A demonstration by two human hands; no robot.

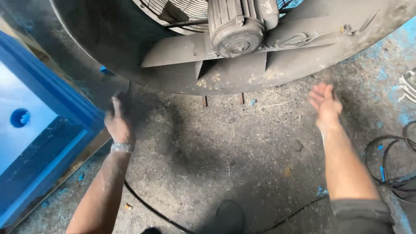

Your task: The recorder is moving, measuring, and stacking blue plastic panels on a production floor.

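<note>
Head view, looking down my own arms: my left hand (pixel 119 121) is up at the lower left rim of the fan drum (pixel 108 52), back of the hand toward me, a band on the wrist. It sits at the dark edge of the drum, but the fingers are lost in shadow and blur, so I cannot tell whether they grip the rim or only rest on it. My right hand (pixel 325 104) is clearly empty: palm open, fingers loosely spread and pointing up, in the air just short of the drum's lower right rim and not touching it.

Between and above the hands is the fan itself, a big round grey housing standing on the floor (pixel 242 143). Its motor (pixel 237 30) sits in the middle on a flat cross bar (pixel 182 50), with a wire guard behind it. Everything is coated in dust.

As for progress, I judge little is done: the fan stands upright and whole, the motor in place on its bar, and only one hand is at the drum. Whatever handling it gets is about all still ahead.

Farther out, a blue frame (pixel 56 108) stands close on my left, near the drum. A black cable (pixel 151 208) runs across the floor near my shoe (pixel 230 214), and more cable lies in coils (pixel 390 164) at the right. Blue paint flecks dot the gritty floor.
</note>
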